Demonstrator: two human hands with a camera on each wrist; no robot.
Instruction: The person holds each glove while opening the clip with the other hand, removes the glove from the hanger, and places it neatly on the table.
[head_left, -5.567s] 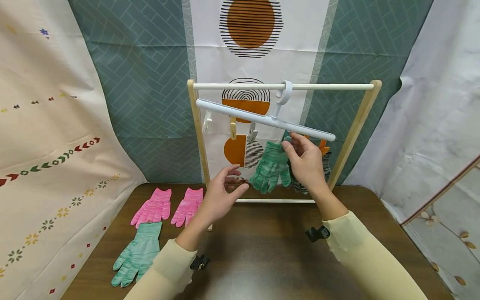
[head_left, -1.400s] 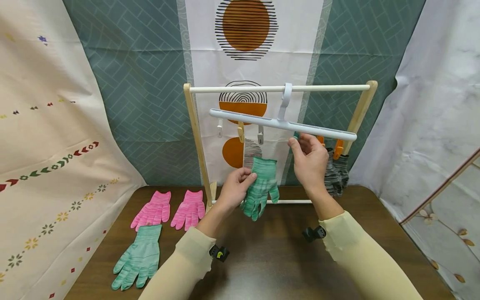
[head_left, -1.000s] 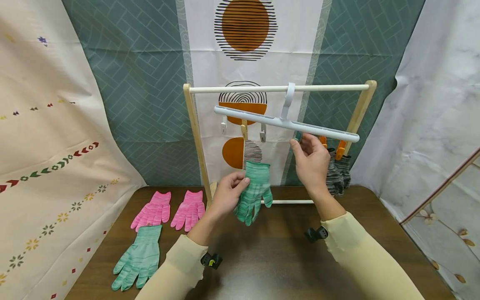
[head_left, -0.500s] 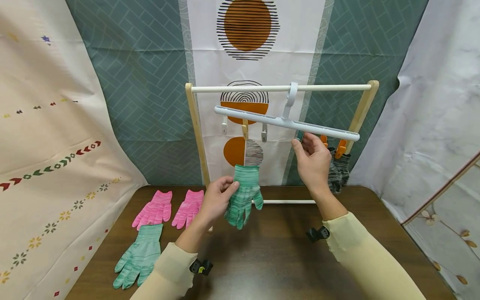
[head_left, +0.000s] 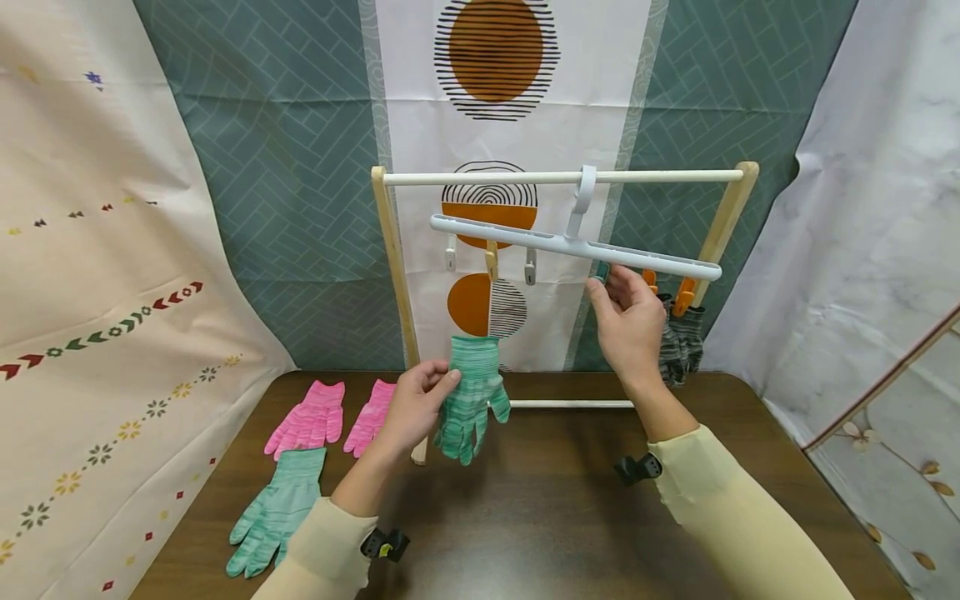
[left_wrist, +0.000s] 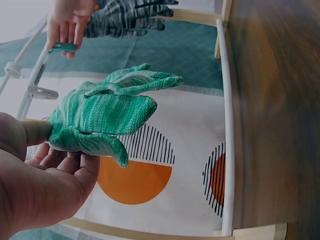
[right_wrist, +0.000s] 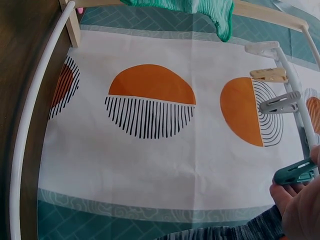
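Observation:
My left hand (head_left: pixel 417 402) pinches a green knit glove (head_left: pixel 472 387) near its cuff; the glove hangs fingers down, left of the rack's middle. In the left wrist view the green glove (left_wrist: pixel 100 112) is between thumb and fingers. My right hand (head_left: pixel 632 321) pinches a dark green clip (head_left: pixel 602 271) just under the white hanger (head_left: pixel 525 239). The right wrist view shows the green clip (right_wrist: pixel 294 172) between thumb and fingers, with no glove in it. The hanger tilts down to the right. White, tan and grey clips (head_left: pixel 491 260) hang from its left part.
The hanger hooks over the rack's top bar (head_left: pixel 480 178). At its right end, orange clips (head_left: pixel 683 297) hold dark grey gloves (head_left: pixel 681 346). On the table (head_left: pixel 525 517), at left, lie two pink gloves (head_left: pixel 311 417) and another green glove (head_left: pixel 279 508).
The green glove has moved left and down from the hanger, first by my right hand, now in my left hand's grip. The hanger has shifted right. My right hand stays at the green clip.

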